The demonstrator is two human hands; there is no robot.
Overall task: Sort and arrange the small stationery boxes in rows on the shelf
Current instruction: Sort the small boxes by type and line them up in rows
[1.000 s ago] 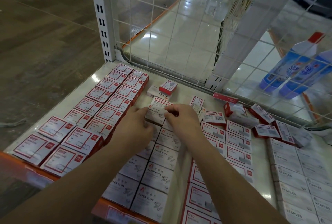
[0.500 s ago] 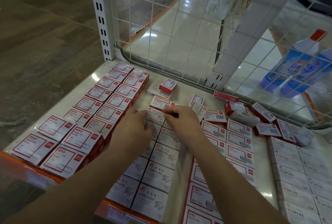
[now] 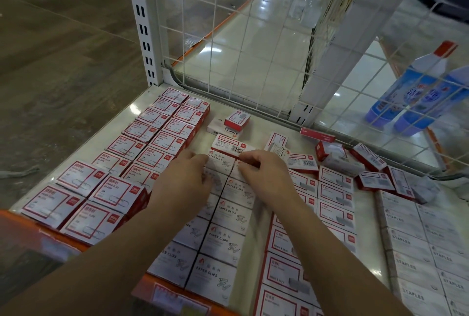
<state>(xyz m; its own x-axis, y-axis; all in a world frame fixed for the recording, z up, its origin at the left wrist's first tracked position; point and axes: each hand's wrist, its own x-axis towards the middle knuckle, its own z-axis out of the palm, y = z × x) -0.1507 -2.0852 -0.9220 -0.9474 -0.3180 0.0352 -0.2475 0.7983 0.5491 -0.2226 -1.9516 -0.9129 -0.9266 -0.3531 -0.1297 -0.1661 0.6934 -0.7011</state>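
Small stationery boxes lie in rows on the pale shelf (image 3: pixel 139 109). Red-framed paper clip boxes (image 3: pixel 166 142) fill two rows on the left. White paper clip boxes (image 3: pixel 226 239) form two middle rows. At their far end my left hand (image 3: pixel 184 182) pinches a white paper clip box (image 3: pixel 221 162) and my right hand (image 3: pixel 265 176) curls its fingers on the box beside it. A barcode-side-up box (image 3: pixel 232 146) lies just beyond. Red staple boxes (image 3: pixel 335 200) and white staples boxes (image 3: pixel 418 242) lie in rows on the right.
Loose tumbled boxes (image 3: pixel 342 161) sit at the back right, and a red box rests on a white one (image 3: pixel 237 119) at the back middle. A wire mesh (image 3: pixel 228 62) closes the back, with blue bottles (image 3: pixel 418 92) behind it. An orange rail (image 3: pixel 22 223) edges the front.
The white box that both hands held slightly raised has come down flat at the far end of the middle rows. Both hands stay on it and the neighbouring box.
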